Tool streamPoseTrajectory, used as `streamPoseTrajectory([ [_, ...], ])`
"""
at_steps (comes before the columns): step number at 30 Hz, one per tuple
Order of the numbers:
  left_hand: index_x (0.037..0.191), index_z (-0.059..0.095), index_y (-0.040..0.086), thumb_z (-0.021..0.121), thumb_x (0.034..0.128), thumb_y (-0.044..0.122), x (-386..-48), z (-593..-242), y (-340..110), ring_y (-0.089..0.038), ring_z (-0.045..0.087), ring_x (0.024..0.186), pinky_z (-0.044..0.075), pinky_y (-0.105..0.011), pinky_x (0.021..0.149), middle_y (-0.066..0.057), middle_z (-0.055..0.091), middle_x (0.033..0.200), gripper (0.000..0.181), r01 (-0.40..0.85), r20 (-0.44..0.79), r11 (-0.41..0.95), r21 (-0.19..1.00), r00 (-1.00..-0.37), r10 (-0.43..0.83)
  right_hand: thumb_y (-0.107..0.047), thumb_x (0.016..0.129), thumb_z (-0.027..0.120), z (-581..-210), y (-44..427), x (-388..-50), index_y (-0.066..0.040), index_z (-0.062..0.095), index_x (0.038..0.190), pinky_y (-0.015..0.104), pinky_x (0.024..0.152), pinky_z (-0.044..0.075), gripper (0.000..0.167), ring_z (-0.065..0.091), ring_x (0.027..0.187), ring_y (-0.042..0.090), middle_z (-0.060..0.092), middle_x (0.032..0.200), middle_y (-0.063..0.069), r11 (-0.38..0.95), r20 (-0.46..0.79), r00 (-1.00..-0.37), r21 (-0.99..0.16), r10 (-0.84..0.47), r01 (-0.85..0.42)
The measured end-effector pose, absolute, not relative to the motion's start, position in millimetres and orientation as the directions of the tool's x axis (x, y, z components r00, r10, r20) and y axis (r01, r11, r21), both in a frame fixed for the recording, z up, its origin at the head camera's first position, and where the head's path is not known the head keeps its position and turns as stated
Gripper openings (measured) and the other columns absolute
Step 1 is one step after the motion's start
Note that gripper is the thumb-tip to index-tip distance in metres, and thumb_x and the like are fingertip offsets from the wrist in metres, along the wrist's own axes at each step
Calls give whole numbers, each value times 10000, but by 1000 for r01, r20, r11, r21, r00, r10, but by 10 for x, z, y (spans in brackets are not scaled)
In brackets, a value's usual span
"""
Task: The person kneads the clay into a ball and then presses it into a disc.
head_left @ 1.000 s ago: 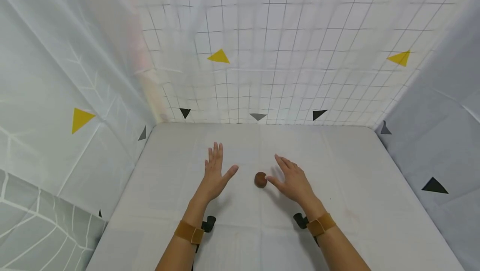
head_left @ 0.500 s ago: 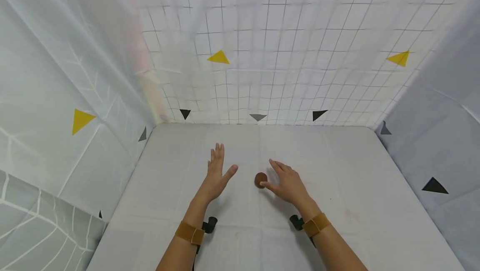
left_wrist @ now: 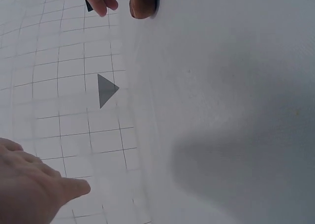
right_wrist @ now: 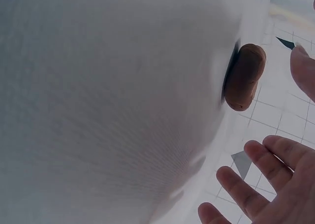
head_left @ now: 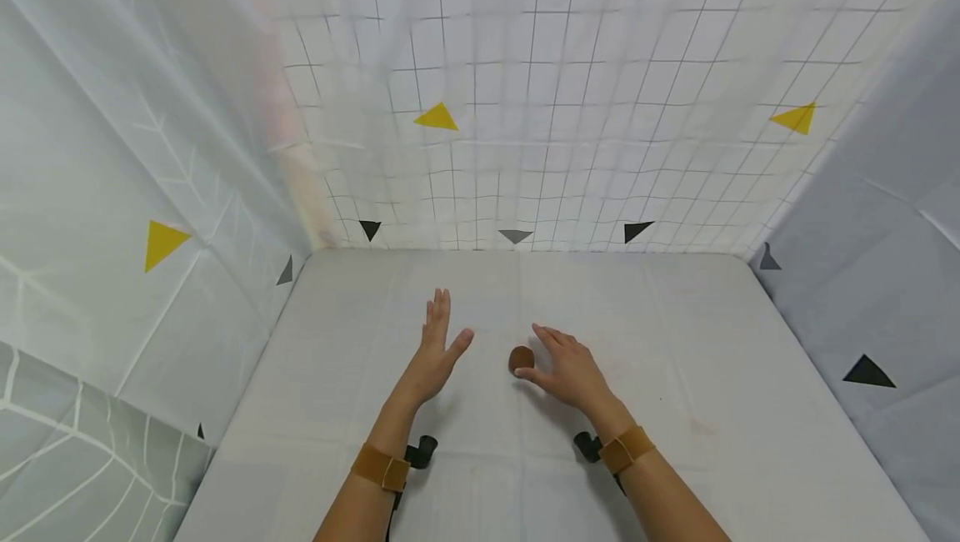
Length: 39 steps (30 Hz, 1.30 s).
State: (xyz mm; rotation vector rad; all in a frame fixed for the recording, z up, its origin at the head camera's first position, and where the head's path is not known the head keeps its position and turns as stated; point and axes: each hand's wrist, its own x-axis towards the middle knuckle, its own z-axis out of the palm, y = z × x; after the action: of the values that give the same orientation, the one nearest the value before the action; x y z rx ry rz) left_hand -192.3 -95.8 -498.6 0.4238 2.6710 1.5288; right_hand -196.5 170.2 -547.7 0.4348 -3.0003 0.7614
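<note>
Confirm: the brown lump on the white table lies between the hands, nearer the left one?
No, the brown lump is nearer the right hand, as the head view shows. It does lie on the white table, between that hand and the left hand.

Tons of free table (head_left: 337, 358) round my left hand (head_left: 431, 365), but a brown lump (head_left: 521, 356) blocks going straight to my right hand (head_left: 572, 370).
</note>
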Motion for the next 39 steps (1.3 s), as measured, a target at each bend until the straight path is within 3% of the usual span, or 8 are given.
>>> streamPoseTrajectory([
  [5, 1648, -24, 168, 400, 1077, 469, -1920, -4994, -961, -290, -84, 1560, 45, -673, 1188, -29, -85, 1706, 772, 220, 113, 409, 886, -956, 271, -559, 875, 746, -5490, 1686, -1962, -120, 422, 1562, 624, 1111, 355, 877, 440, 1392, 409, 480, 1530, 162, 840, 82, -959, -467, -270, -276],
  [19, 1645, 87, 118, 263, 1111, 479, -1929, -5052, -988, -240, 38, 1563, 57, -510, 1245, -53, 52, 1704, 668, 218, 126, 239, 946, -929, 349, -536, 874, 762, -5546, 1641, -1994, -114, 463, 1534, 581, 1103, 383, 839, 475, 1365, 385, 511, 1504, 141, 844, 70, -953, -448, -296, -295],
  [31, 1634, 233, 145, 225, 1088, 552, -1873, -5003, -953, -283, 149, 1554, 126, -543, 1231, -56, 183, 1688, 681, 166, 99, 199, 966, -947, 306, -478, 855, 806, -5562, 1596, -2004, -95, 525, 1481, 571, 1079, 406, 786, 511, 1326, 369, 550, 1461, 124, 844, 68, -949, -440, -309, -307],
  [39, 1629, 223, 98, 201, 1098, 529, -1891, -5018, -955, -288, 183, 1547, 178, -468, 1234, -75, 195, 1686, 685, 167, 119, 116, 979, -932, 343, -458, 846, 820, -5554, 1590, -2007, -98, 547, 1462, 565, 1059, 425, 764, 528, 1300, 365, 567, 1438, 126, 845, 72, -948, -434, -311, -311],
])
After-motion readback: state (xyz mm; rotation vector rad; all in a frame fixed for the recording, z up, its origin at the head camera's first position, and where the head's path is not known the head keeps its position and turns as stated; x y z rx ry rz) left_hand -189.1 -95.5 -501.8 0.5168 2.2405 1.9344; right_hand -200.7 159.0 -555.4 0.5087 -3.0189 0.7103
